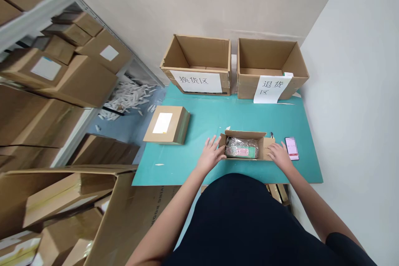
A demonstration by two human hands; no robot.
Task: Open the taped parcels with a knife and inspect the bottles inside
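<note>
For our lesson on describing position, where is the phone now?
In the head view, the phone lies toward the right side of the table, just right of the right hand.

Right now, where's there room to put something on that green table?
Bare teal tabletop shows between the closed brown cardboard box and the left hand, and in front of the large open brown cardboard box at back left. Crowded: front right, with the small open cardboard box, right hand and pink-screened rectangular phone.
</note>
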